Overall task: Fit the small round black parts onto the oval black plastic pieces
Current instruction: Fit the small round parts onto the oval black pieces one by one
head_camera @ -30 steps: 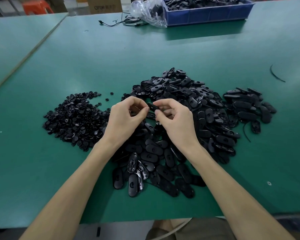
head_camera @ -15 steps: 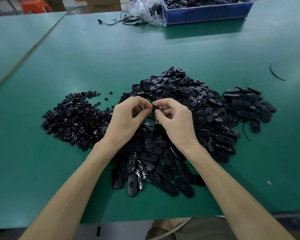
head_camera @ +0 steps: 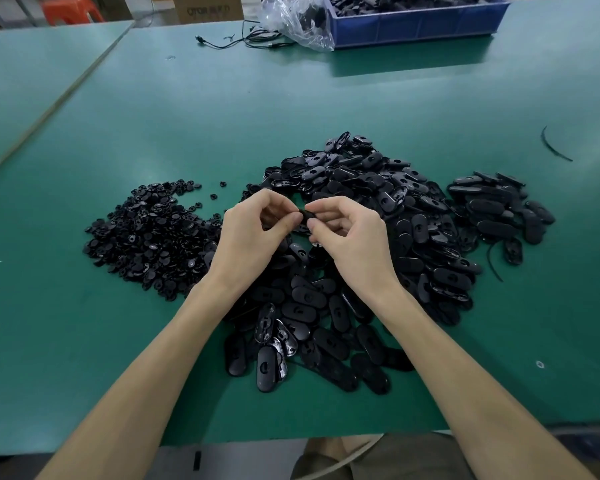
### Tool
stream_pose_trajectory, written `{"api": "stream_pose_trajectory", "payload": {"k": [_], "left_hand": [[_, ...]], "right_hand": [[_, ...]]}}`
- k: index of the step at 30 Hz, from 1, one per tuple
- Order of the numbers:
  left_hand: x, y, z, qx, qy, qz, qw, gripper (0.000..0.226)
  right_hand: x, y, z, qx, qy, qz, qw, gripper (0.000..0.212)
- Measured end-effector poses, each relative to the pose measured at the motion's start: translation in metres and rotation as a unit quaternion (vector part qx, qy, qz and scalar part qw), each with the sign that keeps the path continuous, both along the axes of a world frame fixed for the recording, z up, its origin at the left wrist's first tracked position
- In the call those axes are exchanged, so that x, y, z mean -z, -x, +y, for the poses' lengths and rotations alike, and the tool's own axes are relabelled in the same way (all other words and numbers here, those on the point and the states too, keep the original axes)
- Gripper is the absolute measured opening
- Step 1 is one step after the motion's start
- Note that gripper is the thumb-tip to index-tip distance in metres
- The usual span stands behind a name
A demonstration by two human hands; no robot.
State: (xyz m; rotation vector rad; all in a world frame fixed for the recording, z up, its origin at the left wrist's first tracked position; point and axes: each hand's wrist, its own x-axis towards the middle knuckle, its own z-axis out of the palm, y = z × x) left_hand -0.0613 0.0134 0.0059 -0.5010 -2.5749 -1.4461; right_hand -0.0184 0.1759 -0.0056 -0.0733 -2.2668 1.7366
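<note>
In the head view, the left hand and right hand meet over the green table, fingers curled. Each narrowly pinches one end of a dark held piece between thumb and forefinger. So little of it shows that it is probably an oval with a round part going in, though that cannot be confirmed.

The loose small round parts lie at nine o'clock from the hands. The heap of oval pieces spreads from twelve o'clock round to six, beneath the wrists. A smaller heap sits apart at three o'clock, perhaps finished work. A blue bin stands far off at one o'clock.

A second ago the piece stood edge-on and plain between the fingertips. Since then the thumbs have closed in and nearly cover it. That suggests the press-fit is under way, with most of both piles still to be done.
</note>
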Motion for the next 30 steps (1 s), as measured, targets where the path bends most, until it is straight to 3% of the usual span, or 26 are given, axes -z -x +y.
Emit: {"api": "stream_pose_trajectory", "payload": {"k": [5,10,16,30], "left_hand": [[0.000,0.002,-0.001,-0.009,0.009,0.004,1.000,0.011],[-0.005,0.003,-0.005,0.022,-0.040,-0.035,0.998,0.030],[-0.006,0.006,-0.008,0.074,-0.090,-0.071,0.991,0.011],[-0.004,0.005,-0.006,0.067,-0.221,-0.144,0.962,0.027]], "right_hand": [[-0.001,-0.001,0.002,-0.012,0.019,0.000,1.000,0.018],[-0.001,0.000,0.003,-0.020,0.032,0.005,0.999,0.017],[-0.004,-0.002,0.002,-0.026,0.036,0.007,0.999,0.014],[-0.003,-0.001,0.000,-0.020,0.037,-0.003,0.999,0.012]]}}
